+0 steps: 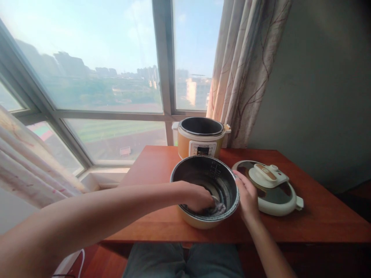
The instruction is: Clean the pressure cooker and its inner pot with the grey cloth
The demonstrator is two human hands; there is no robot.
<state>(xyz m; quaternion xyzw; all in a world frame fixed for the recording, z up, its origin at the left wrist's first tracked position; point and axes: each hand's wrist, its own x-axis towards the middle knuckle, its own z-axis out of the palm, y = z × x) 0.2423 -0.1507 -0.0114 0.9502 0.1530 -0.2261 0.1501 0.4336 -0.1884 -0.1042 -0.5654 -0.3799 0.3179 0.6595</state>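
head camera is looking down on a person's two bare hands working at a dark-lined inner pot [198, 222], which is sitting near the front edge of a reddish-brown table [315, 220], its mouth facing up. the left hand [197, 197] is reaching down inside the pot, its fingers curling closed around a crumpled greyish cloth [219, 209] and holding it against the inner wall on the near right side; the fingertips themselves are hiding behind the hand and the cloth. the right hand [246, 193] is steadying the pot from the right, its fingers lying close together and only slightly bent, touching the rim; the thumb is not showing clearly, so i cannot tell how tightly they are gripping. behind the pot, a tan and white cooker body [183, 144] is standing with its top uncovered, the pot partly hiding its control panel [203, 148]. to the right, a round white lid [272, 206] is lying on the table, its raised handle [264, 172] facing up. beyond the table, a patterned curtain [240, 58] is hanging beside a large window [101, 54].
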